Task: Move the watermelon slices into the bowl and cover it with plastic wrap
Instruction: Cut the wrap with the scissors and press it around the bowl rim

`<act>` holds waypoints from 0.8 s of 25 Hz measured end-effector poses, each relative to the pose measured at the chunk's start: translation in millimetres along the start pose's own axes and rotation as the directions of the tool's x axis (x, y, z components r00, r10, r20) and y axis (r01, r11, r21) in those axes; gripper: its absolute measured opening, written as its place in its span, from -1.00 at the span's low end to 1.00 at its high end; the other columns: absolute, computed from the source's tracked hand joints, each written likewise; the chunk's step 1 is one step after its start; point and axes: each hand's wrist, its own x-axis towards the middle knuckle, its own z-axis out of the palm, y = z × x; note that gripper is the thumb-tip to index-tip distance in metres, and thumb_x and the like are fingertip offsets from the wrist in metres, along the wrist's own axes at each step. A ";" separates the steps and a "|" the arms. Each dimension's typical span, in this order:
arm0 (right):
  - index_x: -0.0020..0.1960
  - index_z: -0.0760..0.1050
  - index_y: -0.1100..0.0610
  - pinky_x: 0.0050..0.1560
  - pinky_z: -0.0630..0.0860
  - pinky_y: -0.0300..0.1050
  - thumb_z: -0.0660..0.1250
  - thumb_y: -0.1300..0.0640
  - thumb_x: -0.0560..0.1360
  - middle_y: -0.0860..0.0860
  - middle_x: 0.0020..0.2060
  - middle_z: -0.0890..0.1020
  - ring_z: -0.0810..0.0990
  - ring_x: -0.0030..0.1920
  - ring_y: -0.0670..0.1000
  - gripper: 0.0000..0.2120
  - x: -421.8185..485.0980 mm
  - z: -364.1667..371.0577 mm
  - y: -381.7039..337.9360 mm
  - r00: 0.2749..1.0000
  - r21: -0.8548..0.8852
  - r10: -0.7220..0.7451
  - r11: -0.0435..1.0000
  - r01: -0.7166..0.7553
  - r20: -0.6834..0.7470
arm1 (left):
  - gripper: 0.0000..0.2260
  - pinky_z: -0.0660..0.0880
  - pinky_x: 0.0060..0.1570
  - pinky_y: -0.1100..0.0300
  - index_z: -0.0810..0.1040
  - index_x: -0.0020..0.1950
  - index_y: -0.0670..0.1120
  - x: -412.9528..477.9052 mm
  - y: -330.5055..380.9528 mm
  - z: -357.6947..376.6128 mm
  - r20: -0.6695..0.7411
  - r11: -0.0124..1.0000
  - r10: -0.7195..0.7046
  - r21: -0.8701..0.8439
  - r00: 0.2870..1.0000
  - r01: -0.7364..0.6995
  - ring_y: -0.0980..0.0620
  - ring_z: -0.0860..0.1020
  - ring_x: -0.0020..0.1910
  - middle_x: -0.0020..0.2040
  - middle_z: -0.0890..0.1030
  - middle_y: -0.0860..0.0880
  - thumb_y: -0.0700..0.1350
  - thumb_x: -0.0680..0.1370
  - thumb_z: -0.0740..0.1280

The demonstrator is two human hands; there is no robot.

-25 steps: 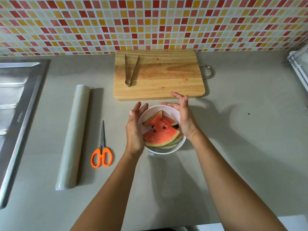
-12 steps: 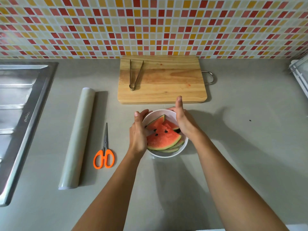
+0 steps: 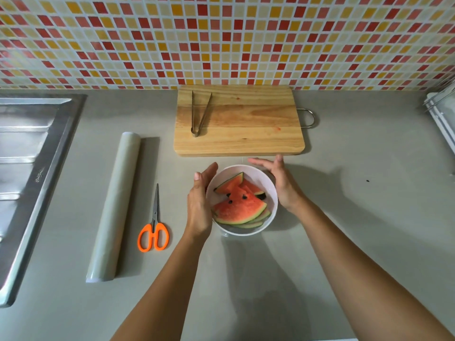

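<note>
A white bowl (image 3: 258, 176) stands on the grey counter just in front of the cutting board. It holds several watermelon slices (image 3: 240, 208), red flesh up with black seeds. A hazy clear film seems to lie over the bowl, with a clear edge showing at its near side. My left hand (image 3: 199, 205) lies flat against the bowl's left side, fingers straight. My right hand (image 3: 283, 187) is by the right side of the rim, fingers spread. The roll of plastic wrap (image 3: 114, 205) lies to the left.
Orange-handled scissors (image 3: 154, 227) lie between the roll and the bowl. A wooden cutting board (image 3: 246, 134) with metal tongs (image 3: 200, 114) on it sits against the tiled wall. A steel sink (image 3: 29, 168) fills the left edge, and a white rack (image 3: 443, 114) is at far right.
Both hands have eased outward from the bowl's rim; my left thumb no longer reaches over the edge. The bowl and slices have stayed in place.
</note>
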 end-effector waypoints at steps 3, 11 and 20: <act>0.15 0.53 -0.06 0.27 0.38 -0.14 -0.10 -0.50 0.34 0.00 0.23 0.55 0.45 0.31 0.00 -0.26 6.2 10.4 3.1 0.993 0.164 0.047 0.984 -0.064 0.108 | -0.44 0.52 0.12 0.06 0.48 0.32 0.01 -2.4 -1.9 7.3 0.018 1.000 0.007 -0.015 1.000 -0.007 -0.02 0.54 0.21 0.25 0.57 -0.01 0.28 0.53 -0.05; 0.47 0.14 -0.02 0.45 0.12 0.09 -0.16 -0.62 0.17 0.07 0.45 0.28 0.25 0.44 0.00 0.05 19.0 12.0 -3.8 0.950 0.063 0.298 0.950 -0.304 0.096 | -0.43 0.56 -0.15 0.28 0.57 0.18 -0.02 4.3 3.0 9.9 0.046 1.000 -0.029 -0.006 0.999 0.029 0.02 0.62 0.06 0.05 0.68 -0.02 0.28 0.55 -0.08; -0.31 0.41 0.21 -0.25 0.40 -0.02 -0.36 -0.61 0.17 -0.02 -0.55 0.44 0.46 -0.47 0.02 -0.03 11.5 21.2 -16.9 0.955 -0.318 0.248 0.903 -0.289 -0.165 | -0.39 0.54 0.03 0.02 0.60 0.15 0.01 2.9 -2.2 7.3 0.029 0.999 -0.022 0.036 0.999 0.021 -0.06 0.62 0.08 0.05 0.68 -0.08 0.33 0.54 -0.10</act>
